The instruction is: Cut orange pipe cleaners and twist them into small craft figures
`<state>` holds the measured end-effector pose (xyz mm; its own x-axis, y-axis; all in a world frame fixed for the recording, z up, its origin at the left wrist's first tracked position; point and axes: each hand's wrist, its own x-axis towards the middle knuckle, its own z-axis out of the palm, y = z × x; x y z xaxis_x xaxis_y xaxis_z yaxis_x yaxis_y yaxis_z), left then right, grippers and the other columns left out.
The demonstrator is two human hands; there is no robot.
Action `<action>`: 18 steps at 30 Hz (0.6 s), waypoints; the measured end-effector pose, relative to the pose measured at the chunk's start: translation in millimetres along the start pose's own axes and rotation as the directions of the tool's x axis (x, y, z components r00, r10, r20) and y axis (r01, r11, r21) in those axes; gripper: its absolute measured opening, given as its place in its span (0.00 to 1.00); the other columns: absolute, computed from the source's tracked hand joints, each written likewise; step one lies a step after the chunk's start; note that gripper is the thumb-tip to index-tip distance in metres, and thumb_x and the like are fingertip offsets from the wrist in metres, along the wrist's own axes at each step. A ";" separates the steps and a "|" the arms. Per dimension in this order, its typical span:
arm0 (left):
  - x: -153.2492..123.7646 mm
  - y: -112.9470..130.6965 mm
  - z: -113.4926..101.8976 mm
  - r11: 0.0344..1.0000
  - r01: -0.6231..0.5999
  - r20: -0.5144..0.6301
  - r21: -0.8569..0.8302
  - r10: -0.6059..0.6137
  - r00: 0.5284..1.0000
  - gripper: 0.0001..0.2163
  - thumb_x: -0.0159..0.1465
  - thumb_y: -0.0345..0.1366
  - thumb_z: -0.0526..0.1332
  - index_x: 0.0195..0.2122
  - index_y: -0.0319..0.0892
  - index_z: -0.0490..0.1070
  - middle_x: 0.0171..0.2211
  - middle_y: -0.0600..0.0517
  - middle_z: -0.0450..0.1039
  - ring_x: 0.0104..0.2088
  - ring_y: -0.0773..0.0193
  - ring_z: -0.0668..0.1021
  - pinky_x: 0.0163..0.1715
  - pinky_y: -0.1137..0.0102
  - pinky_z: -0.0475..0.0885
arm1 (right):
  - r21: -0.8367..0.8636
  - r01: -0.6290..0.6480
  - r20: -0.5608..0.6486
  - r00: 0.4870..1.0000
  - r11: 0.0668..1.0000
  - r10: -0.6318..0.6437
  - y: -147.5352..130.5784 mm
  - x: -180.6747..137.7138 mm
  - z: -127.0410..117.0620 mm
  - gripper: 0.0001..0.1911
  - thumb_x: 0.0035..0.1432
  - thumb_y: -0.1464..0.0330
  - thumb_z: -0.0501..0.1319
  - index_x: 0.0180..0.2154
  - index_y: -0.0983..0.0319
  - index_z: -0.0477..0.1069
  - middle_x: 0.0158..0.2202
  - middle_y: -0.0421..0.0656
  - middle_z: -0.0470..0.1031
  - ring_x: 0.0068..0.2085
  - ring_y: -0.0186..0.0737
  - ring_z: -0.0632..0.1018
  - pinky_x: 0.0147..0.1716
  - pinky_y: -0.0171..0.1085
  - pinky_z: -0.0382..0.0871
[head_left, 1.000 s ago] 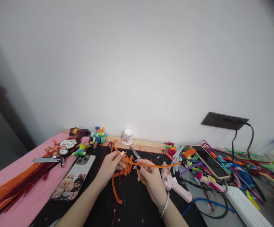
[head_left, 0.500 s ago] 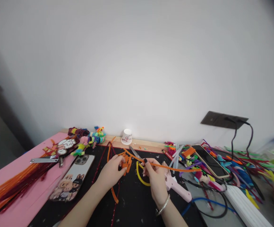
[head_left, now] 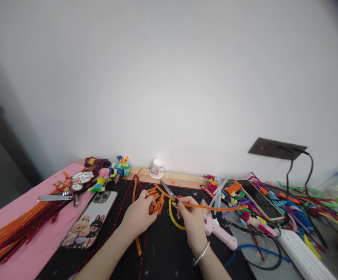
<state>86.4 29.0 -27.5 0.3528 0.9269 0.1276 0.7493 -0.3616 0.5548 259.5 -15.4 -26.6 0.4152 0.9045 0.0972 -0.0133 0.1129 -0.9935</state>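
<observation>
My left hand (head_left: 140,212) is closed, its curled fingertips on a short orange pipe cleaner piece (head_left: 152,210). More short orange pieces (head_left: 161,203) lie fanned out just beyond those fingers. A long orange pipe cleaner (head_left: 218,209) is pinched between the thumb and forefinger of my right hand (head_left: 190,217). It stretches from near the pile out to the right. Scissors (head_left: 168,188) lie with their blades towards the wall, partly hidden by my right hand. A yellow loop (head_left: 173,218) curves beside that hand; I cannot tell whether it is the scissors' handle.
A patterned phone (head_left: 89,223) and bundled orange and dark red pipe cleaners (head_left: 14,231) are at left. A paper cup (head_left: 157,169) stands by the wall. To the right are a pink glue gun (head_left: 222,234), another phone (head_left: 259,200), cables and a white power strip (head_left: 305,252).
My left fingers have shifted slightly left and down, showing more of the short orange pieces. The orange strip under my left wrist has moved a little. My right hand keeps its pinch.
</observation>
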 end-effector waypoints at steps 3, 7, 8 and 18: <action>0.3 0.1 2.3 1.000 -0.024 -0.001 -0.019 0.024 1.000 0.01 0.57 0.32 0.59 0.28 0.44 0.68 0.40 0.51 0.66 0.29 0.65 0.74 0.30 0.71 0.64 | -0.015 0.006 0.011 1.000 1.000 -0.006 0.9 -0.2 0.1 0.08 0.48 0.65 0.65 0.26 0.61 0.70 0.17 0.35 0.67 0.19 0.33 0.67 0.19 0.32 0.60; 2.6 -2.3 3.4 0.989 -0.043 -0.066 -0.141 0.034 0.997 0.04 0.57 0.30 0.58 0.26 0.43 0.68 0.39 0.51 0.65 0.31 0.64 0.74 0.33 0.70 0.66 | -0.013 0.034 -0.004 0.999 0.999 -0.034 -0.2 -0.7 -0.1 0.09 0.48 0.64 0.66 0.26 0.61 0.69 0.17 0.35 0.67 0.19 0.33 0.67 0.19 0.32 0.61; 3.6 -2.7 2.7 0.981 -0.045 -0.103 -0.187 0.026 0.994 0.04 0.57 0.31 0.58 0.26 0.43 0.69 0.38 0.51 0.65 0.31 0.63 0.74 0.34 0.69 0.67 | -0.023 0.043 -0.017 0.999 0.999 -0.044 -0.7 -1.0 -0.3 0.09 0.48 0.64 0.66 0.25 0.61 0.69 0.17 0.35 0.66 0.19 0.33 0.67 0.19 0.32 0.61; 12.1 5.6 -8.0 0.503 0.027 -0.125 -0.864 -0.266 0.956 0.12 0.57 0.45 0.63 0.32 0.42 0.67 0.21 0.57 0.70 0.22 0.67 0.71 0.23 0.74 0.64 | 0.095 0.042 0.003 0.999 0.995 -0.043 -7.3 -5.7 2.6 0.13 0.51 0.65 0.64 0.26 0.58 0.60 0.20 0.37 0.72 0.18 0.33 0.68 0.19 0.32 0.61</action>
<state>90.4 39.0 -16.2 0.0676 0.9948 0.0767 -0.0978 -0.0699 0.9927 254.9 -20.3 -19.8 0.4126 0.9001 0.1397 -0.0820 0.1895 -0.9785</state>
